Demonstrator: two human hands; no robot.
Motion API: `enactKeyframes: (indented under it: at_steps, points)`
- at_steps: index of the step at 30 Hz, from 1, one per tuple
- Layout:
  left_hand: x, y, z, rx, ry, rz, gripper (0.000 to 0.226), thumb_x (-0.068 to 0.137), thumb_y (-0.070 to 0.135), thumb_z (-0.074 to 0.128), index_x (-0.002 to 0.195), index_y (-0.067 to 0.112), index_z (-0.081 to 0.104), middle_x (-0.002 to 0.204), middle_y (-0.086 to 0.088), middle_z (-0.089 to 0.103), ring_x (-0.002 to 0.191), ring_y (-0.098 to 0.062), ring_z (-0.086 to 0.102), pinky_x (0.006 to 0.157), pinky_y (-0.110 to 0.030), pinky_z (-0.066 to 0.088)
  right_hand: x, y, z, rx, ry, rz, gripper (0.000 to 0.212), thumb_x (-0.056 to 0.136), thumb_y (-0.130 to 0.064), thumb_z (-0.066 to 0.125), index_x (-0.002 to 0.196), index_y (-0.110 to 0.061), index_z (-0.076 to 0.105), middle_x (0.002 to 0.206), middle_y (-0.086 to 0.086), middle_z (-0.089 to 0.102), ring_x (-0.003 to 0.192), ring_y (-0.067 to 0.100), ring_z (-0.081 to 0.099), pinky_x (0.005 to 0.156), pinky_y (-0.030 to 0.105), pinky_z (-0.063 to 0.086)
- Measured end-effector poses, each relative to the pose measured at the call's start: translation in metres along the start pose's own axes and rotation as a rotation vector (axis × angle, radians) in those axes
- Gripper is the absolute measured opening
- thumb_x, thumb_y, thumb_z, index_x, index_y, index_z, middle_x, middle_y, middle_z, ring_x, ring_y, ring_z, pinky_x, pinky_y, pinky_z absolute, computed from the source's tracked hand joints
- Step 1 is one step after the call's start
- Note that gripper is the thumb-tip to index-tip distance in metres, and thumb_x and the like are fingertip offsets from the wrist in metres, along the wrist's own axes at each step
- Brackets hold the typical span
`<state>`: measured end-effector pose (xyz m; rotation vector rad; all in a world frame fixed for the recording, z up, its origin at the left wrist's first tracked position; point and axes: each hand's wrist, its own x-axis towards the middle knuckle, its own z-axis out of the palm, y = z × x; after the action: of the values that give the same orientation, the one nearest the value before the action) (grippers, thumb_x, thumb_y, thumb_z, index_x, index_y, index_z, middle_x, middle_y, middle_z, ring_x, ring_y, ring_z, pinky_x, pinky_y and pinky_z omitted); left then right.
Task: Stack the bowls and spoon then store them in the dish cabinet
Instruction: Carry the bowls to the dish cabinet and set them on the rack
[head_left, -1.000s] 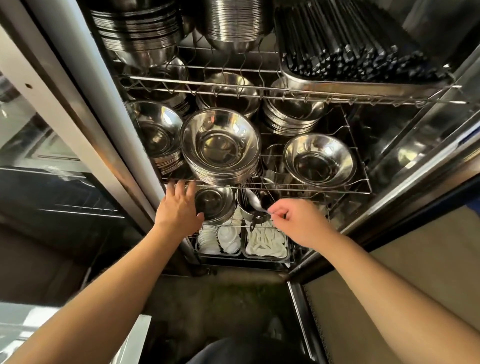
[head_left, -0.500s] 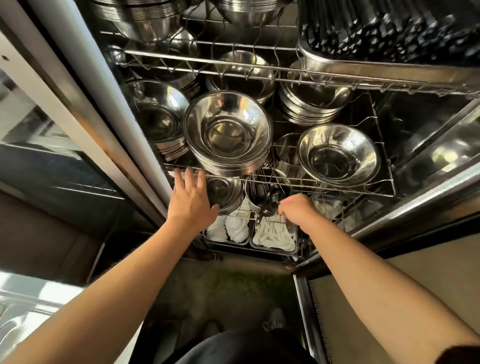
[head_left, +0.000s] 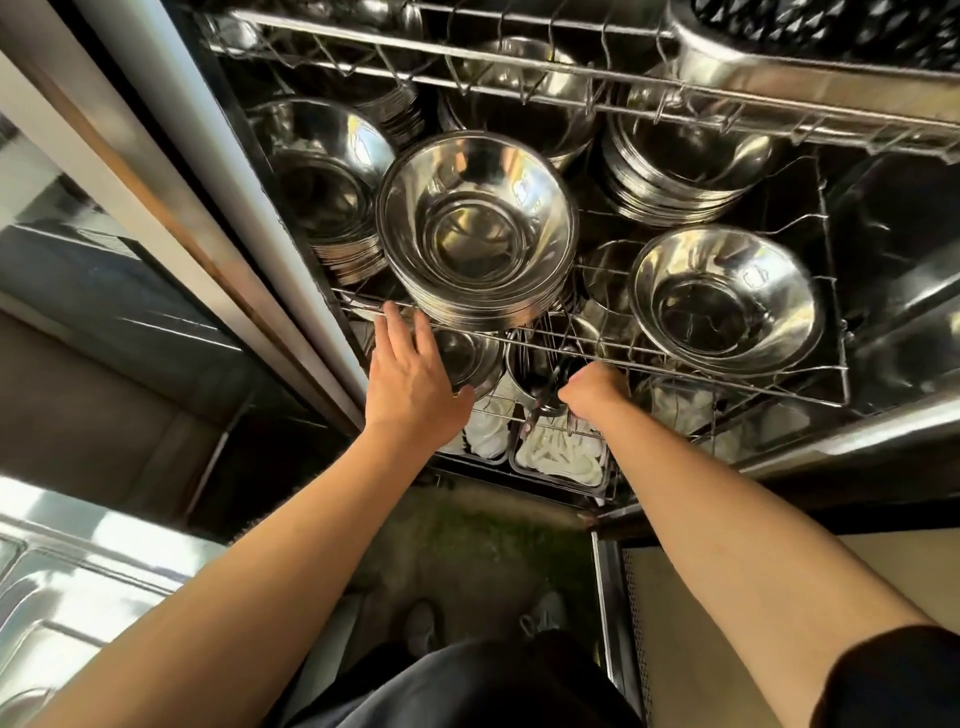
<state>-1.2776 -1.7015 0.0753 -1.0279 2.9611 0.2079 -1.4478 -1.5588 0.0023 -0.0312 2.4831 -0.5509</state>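
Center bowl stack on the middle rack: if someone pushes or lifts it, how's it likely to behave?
The center bowl stack shows many nested steel rims, so it is probably heavy to lift as one. The polished metal looks slick, so the bowls may slide on each other. It sits at the front edge of the wire rack, overhanging slightly, so a forward push could tip it off.

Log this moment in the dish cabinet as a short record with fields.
place: open dish cabinet with wire shelf
middle shelf: bowl stack at front centre, single bowl to its right
left hand: fingers spread, resting on small bowls under the shelf
right hand: closed, reaching into the utensil holder; spoon not clearly visible
bottom: trays of white spoons
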Motion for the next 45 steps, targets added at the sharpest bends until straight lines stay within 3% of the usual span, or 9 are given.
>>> enactKeyframes:
  at_steps: [7,13,15,21,26,31,35,39,45]
  points:
    - [-0.002,-0.004,-0.003,-0.034,0.023,-0.017,0.103,0.081,0.059,0.060,0.155,0.009,0.009,0.163,-0.022,0.004,0.148,-0.041,0.004,0.120,-0.049,0.019,0.014,0.002,0.004,-0.051,0.006,-0.082,0.033,0.090,-0.012,0.063,0.119,0.002,0.066,0.122,0.022,0.066,0.115,0.037,0.061,0.089,0.038,0.049]
    - [-0.003,-0.012,-0.008,-0.048,0.020,-0.005,0.098,0.081,0.056,0.062,0.155,0.014,0.013,0.163,-0.018,0.010,0.147,-0.040,0.009,0.117,-0.051,0.026,0.006,0.004,0.004,-0.082,-0.056,-0.081,0.007,0.086,-0.013,0.069,0.085,-0.007,0.072,0.075,0.007,0.069,0.065,0.021,0.068,0.056,0.025,0.052]
    - [-0.002,-0.014,-0.012,-0.059,0.002,0.006,0.098,0.081,0.057,0.063,0.155,0.015,0.013,0.162,-0.017,0.012,0.147,-0.040,0.010,0.116,-0.052,0.028,0.000,0.007,-0.001,-0.093,-0.097,-0.124,0.013,0.087,-0.016,0.065,0.077,-0.008,0.069,0.069,0.006,0.063,0.061,0.022,0.063,0.058,0.028,0.053]
    - [-0.001,-0.016,-0.033,-0.064,-0.068,0.059,0.091,0.080,0.062,0.061,0.151,0.016,0.026,0.158,-0.016,0.024,0.146,-0.040,0.014,0.114,-0.054,0.030,-0.036,0.014,-0.020,-0.092,-0.096,-0.309,0.041,0.087,-0.030,0.068,0.125,-0.013,0.066,0.102,0.005,0.072,0.082,0.022,0.070,0.081,0.040,0.060]
    - [-0.008,-0.007,-0.051,-0.063,-0.074,0.172,0.073,0.082,0.066,0.054,0.133,0.015,0.050,0.129,-0.011,0.056,0.124,-0.034,0.047,0.094,-0.049,0.048,-0.080,0.022,-0.052,-0.069,-0.017,-0.415,0.036,0.087,-0.044,0.065,0.120,-0.029,0.066,0.118,-0.006,0.066,0.087,0.010,0.067,0.067,0.027,0.054]
    - [-0.013,0.020,-0.060,-0.169,-0.041,0.402,0.050,0.086,0.060,0.055,0.112,0.018,0.063,0.094,-0.002,0.070,0.088,-0.026,0.067,0.067,-0.034,0.053,-0.125,0.027,-0.093,-0.106,0.123,-0.531,0.032,0.093,-0.041,0.061,0.122,-0.028,0.066,0.117,-0.007,0.069,0.093,0.009,0.065,0.077,0.029,0.052]
    - [-0.009,0.053,-0.065,-0.197,-0.020,0.539,0.051,0.089,0.058,0.052,0.123,0.021,0.060,0.100,0.000,0.073,0.089,-0.023,0.069,0.070,-0.037,0.058,-0.146,0.034,-0.122,-0.106,0.291,-0.607,0.027,0.093,-0.038,0.062,0.117,-0.027,0.068,0.110,-0.009,0.070,0.091,0.005,0.064,0.081,0.027,0.054]
    - [-0.002,0.090,-0.065,-0.240,0.017,0.632,0.053,0.090,0.052,0.055,0.133,0.021,0.052,0.122,-0.004,0.063,0.114,-0.027,0.057,0.082,-0.039,0.054,-0.148,0.046,-0.148,-0.116,0.436,-0.608,0.031,0.093,-0.039,0.063,0.121,-0.027,0.065,0.115,-0.009,0.065,0.102,0.008,0.063,0.079,0.021,0.048]
    - [0.018,0.132,-0.046,-0.109,0.029,0.708,0.072,0.090,0.057,0.049,0.149,0.019,0.033,0.149,-0.010,0.040,0.138,-0.031,0.033,0.102,-0.046,0.046,-0.132,0.064,-0.166,-0.226,0.421,-0.423,0.080,0.085,-0.055,0.067,0.152,-0.022,0.037,0.157,0.002,0.035,0.142,0.023,0.036,0.109,0.039,0.038]
